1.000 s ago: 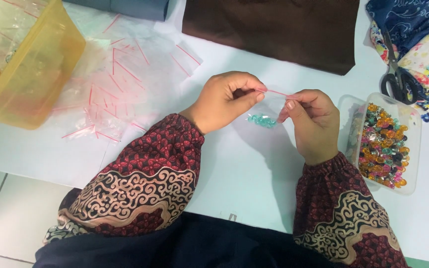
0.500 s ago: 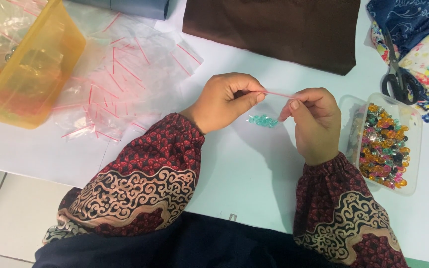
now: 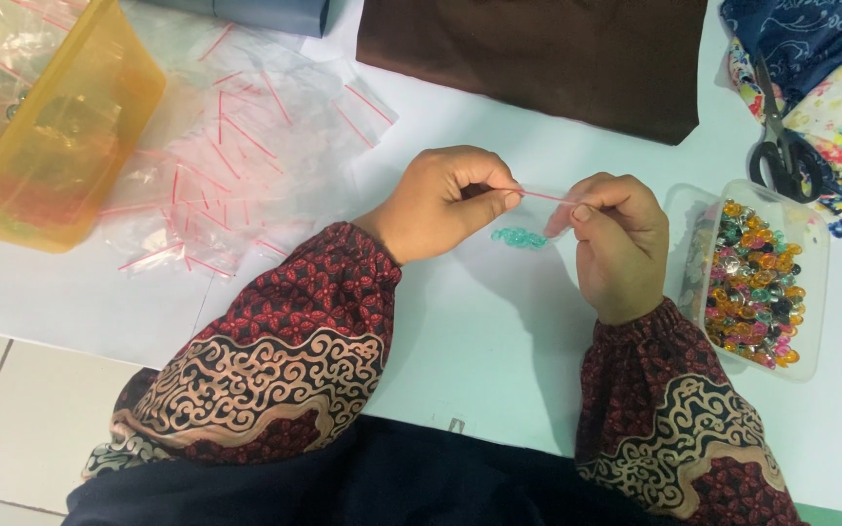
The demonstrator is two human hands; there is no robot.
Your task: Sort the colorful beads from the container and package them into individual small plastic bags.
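Note:
My left hand (image 3: 445,200) and my right hand (image 3: 616,239) pinch the red zip strip of a small clear plastic bag (image 3: 536,219) held just above the white table. Teal beads (image 3: 520,237) sit inside the bag, hanging below the strip between my two hands. Both hands have fingers closed on the bag's top edge, left at its left end, right at its right end. Patterned red and tan sleeves cover both wrists.
A pile of empty clear zip bags (image 3: 236,156) lies at left beside a yellow plastic tub (image 3: 80,146). A clear tray of mixed coloured beads (image 3: 757,278) stands at right. Scissors (image 3: 782,146) rest on floral cloth; brown fabric (image 3: 548,58) lies behind.
Both hands stay in place on the bag's strip. The teal beads in the bag have shifted very slightly; otherwise nothing has moved.

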